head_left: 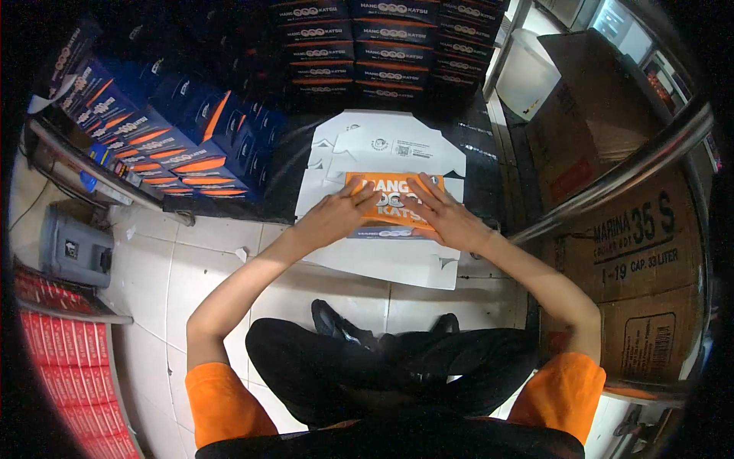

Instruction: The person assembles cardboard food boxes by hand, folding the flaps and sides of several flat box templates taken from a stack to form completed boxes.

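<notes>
Both hands rest on a printed orange cardboard panel (pixel 394 216) of a flat food-box blank. My left hand (pixel 336 214) lies on its left part with the fingers stretched out. Fingers spread, my right hand (pixel 451 218) lies over the right part. Below the orange panel runs a dark blue printed strip (pixel 382 232). White cardboard (pixel 397 264) with cut flaps extends toward me. Behind the panel lies more white cardboard (pixel 352 141) with small black print. My hands hide some of the panel's edges.
Dark blue and orange folded boxes stand stacked at the left (pixel 222 145) and far side (pixel 394 53). Brown cartons (pixel 627 252) and a metal rail (pixel 612 176) flank my right. Red packs (pixel 73 344) fill a lower-left shelf; a grey container (pixel 76 245) stands behind them.
</notes>
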Available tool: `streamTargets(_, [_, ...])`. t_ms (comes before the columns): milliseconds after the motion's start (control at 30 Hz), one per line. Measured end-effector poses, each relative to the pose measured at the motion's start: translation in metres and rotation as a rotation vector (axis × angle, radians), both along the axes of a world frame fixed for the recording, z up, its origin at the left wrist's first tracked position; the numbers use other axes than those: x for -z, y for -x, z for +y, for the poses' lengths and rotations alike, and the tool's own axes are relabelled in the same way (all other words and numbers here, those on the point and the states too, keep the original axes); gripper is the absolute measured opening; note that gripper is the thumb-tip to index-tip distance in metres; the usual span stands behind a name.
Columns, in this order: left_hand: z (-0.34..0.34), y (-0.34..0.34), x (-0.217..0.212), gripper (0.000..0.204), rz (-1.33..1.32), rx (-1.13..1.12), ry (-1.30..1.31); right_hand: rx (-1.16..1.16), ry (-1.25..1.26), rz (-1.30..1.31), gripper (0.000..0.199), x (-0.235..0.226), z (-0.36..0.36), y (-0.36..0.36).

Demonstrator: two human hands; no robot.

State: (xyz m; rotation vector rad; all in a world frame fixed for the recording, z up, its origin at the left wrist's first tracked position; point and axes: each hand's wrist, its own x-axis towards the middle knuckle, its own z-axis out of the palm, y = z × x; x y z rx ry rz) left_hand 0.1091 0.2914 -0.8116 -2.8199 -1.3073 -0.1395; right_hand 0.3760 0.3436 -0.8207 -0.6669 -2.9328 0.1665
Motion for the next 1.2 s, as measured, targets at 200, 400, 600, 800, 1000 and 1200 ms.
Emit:
streamTargets(200, [-0.008,-0.004,0.006,0.058,-0.215,-0.002,0.084,0.073,0.132,-0.137,0.058,-0.019,0.000,-0.005])
streamTargets(400, [-0.009,-0.009,0.058,0.078,-0.894,-0.384,0.172,0.564,-0.001,0.246,0.061,0.003,-0.021,-0.006])
streamTargets(600, [0.011,-0.029,-0.023,0.081,-1.760,-0.246,0.406,0.495,0.676,1.116,0.062,-0.045,0.000,0.022])
streamTargets(800, [-0.059,-0.040,-0.179,0.044,-1.368,0.239,-0.580,0.629,0.902,1.346,0.049,-0.155,0.151,-0.001])
streamTargets(1000, [-0.107,-0.006,-0.185,0.023,-1.245,0.559,-0.632,0.721,0.802,1.363,0.054,-0.218,0.282,0.054])
streamTargets(1200, [-0.148,-0.004,-0.200,0.020,-1.376,0.072,-0.682,0.531,0.543,1.440,0.066,-0.218,0.312,0.150])
